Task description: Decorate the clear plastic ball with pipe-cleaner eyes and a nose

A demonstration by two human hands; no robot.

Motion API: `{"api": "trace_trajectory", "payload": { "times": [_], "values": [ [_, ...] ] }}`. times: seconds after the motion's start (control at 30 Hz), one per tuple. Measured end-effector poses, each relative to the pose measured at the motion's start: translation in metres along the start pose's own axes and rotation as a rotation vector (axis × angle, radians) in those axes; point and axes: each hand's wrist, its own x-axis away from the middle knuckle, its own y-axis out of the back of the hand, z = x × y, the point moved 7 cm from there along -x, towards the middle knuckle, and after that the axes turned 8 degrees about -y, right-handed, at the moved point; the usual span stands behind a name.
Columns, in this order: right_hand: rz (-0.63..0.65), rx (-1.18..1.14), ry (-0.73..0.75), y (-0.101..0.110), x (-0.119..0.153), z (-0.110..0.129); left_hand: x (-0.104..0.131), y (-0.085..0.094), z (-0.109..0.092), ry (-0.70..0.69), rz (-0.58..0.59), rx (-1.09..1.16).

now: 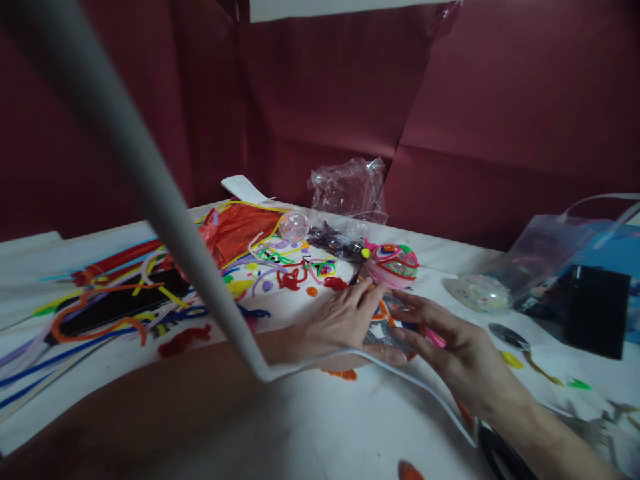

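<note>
In front of the clear, pink-trimmed round ball [394, 267], lightly steady the silvery, orange-trimmed piece [383, 335] with open-fingered left hand [345, 319] and curled-fingered right hand [457, 343]; cannot tell whether gripping.

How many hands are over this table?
2: the left hand, palm down just in front of the pink-banded ball, and the right hand, to its right with fingers bent. No other hand shows.
</note>
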Motion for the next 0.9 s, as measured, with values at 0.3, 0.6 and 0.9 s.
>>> {"api": "trace_trajectory", "payload": {
  "times": [0.3, 0.6, 0.9],
  "values": [
    [-0.062, 0.098, -0.050, 0.001, 0.004, -0.012, 0.000, 0.000, -0.001, -0.007, -0.004, 0.013],
    [-0.085, 0.068, 0.015, 0.000, 0.008, -0.010, 0.003, 0.006, -0.007, 0.006, 0.002, 0.024],
    [-0.063, 0.025, 0.087, 0.000, 0.006, 0.001, 0.002, 0.003, -0.004, 0.039, 0.036, 0.055]
  ]
}}
